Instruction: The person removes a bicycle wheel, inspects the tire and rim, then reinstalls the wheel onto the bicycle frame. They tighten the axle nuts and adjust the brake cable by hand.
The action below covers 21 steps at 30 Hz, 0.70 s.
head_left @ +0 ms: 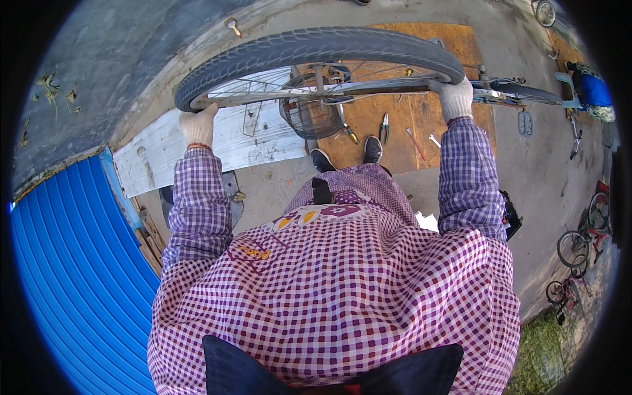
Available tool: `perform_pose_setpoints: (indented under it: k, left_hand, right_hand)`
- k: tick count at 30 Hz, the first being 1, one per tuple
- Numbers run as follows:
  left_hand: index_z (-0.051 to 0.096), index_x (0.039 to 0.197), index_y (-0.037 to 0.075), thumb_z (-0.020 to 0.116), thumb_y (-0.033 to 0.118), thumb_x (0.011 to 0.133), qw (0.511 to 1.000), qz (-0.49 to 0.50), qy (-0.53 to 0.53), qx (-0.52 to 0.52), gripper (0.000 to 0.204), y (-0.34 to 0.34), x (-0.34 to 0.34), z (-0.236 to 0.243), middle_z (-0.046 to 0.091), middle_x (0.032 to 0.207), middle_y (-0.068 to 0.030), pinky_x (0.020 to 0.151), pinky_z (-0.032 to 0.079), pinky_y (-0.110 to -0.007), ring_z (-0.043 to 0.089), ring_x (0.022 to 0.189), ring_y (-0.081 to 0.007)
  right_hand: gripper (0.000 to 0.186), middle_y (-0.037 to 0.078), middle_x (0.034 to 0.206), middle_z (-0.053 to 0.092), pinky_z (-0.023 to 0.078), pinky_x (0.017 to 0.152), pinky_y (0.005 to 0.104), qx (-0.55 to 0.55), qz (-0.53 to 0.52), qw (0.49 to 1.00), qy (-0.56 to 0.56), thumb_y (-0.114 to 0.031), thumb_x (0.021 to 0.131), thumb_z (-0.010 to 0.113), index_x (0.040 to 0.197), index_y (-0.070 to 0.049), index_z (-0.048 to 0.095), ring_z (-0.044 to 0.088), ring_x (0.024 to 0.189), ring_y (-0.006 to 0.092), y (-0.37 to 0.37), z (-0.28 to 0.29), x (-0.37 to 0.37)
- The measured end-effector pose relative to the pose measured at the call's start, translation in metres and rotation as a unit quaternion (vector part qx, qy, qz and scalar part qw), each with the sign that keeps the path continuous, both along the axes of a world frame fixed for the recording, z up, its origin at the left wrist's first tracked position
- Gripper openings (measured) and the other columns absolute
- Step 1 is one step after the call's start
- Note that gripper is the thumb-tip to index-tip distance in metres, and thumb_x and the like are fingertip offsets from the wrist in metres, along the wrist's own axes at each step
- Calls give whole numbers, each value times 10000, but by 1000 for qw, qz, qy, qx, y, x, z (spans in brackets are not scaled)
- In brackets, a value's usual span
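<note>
I hold up a bicycle wheel (316, 45) with a dark treaded tire, spokes and a hub, stretched across the space in front of me. My left hand (199, 125), in a pale knit glove, is closed on the wheel's left end. On the opposite end my right hand (455, 101), gloved alike, grips the rim and tire. Some fingers of both hands are hidden by the wheel. Behind the spokes shows a dark wire basket (304, 115), partly covered. To the right of the wheel lies part of a bicycle (520, 91).
Pliers (385, 128), a red-handled tool (416, 143), a wrench (434, 140) and a yellow-handled screwdriver (351, 135) lie on a brown board (471, 135) near my feet. A white board (158, 153) is at left, beside blue corrugated sheeting (79, 263). A brush (233, 27) lies beyond.
</note>
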<state>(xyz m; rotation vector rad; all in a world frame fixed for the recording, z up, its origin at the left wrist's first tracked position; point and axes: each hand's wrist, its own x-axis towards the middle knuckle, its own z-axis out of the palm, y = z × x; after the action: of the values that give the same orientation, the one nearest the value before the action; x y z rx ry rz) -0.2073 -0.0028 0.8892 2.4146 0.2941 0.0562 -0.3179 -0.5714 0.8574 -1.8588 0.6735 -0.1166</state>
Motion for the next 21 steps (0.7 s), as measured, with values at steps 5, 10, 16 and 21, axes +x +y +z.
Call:
perform_pose_setpoints:
  k: [5,10,16,21]
  left_hand:
    - [739,1156,-50,874,111,780,1000,-3,-10,-23,431,-4,0,-1,778,1098,-128,912,536,-368,724,995,-262]
    - [740,1153,-49,874,114,773,1000,-13,-9,-18,434,-6,3,-5,780,1097,-126,900,540,-369,725,997,-258]
    - [748,1128,-56,870,117,773,999,-9,-10,-29,413,-6,1,-11,785,1083,-129,886,543,-367,731,988,-249]
    - [745,1140,-61,867,113,776,1000,-9,-6,-9,422,-6,1,-10,785,1085,-128,890,544,-366,732,977,-248]
  right_hand:
    - [428,66,1086,784,567,914,312,-5,-6,1000,5,53,782,796,1199,-5,715,725,1000,176,-4,-5,-1]
    - [445,75,1111,783,570,923,320,4,-1,1000,1,68,778,803,1207,-4,713,726,1015,182,-10,-11,0]
    - [450,76,1119,781,570,929,320,-12,4,1000,13,82,777,800,1210,1,710,726,1015,185,-10,-16,-4]
    - [437,75,1113,782,574,921,323,13,-5,1000,12,76,775,801,1196,1,710,727,1007,186,-9,-16,-5]
